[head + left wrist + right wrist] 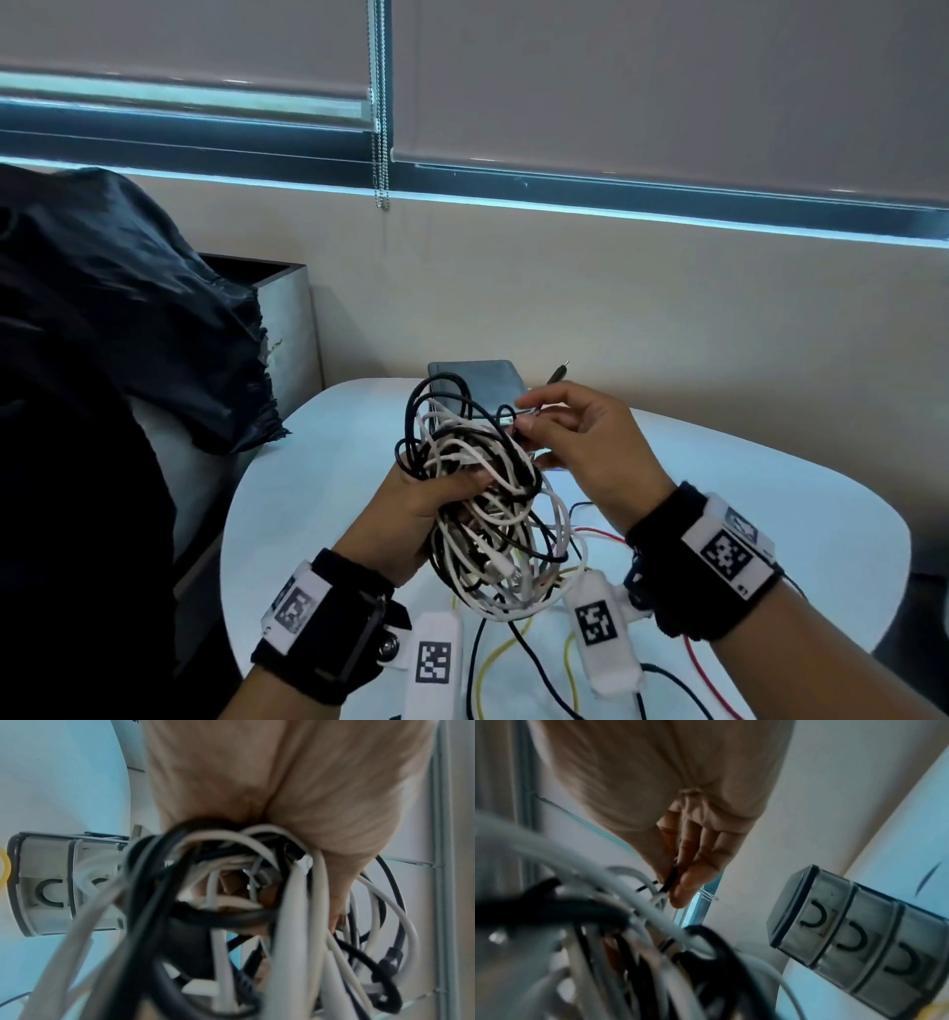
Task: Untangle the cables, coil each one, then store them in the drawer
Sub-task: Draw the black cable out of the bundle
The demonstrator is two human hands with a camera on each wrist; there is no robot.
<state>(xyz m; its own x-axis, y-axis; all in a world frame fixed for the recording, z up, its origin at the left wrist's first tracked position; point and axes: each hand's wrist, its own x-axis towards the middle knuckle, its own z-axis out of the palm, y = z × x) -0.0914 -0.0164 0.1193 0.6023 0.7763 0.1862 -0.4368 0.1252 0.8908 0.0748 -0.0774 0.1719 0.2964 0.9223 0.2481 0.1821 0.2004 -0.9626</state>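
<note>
Gripping the tangle of white and black cables (482, 514) from below, the left hand (411, 519) holds it up above the white table (318, 493), fingers curled round the bunch. Above the tangle, the right hand (580, 437) pinches a thin black cable (671, 877) between thumb and fingertips. Behind the tangle, a grey drawer unit (859, 947) with 3 drawers stands on the table. Below the tangle, red and yellow wires (488, 668) trail across the table.

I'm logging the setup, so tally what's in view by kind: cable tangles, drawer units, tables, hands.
cable tangle: 1
drawer unit: 1
table: 1
hands: 2 (left hand, right hand)
Total: 5
</note>
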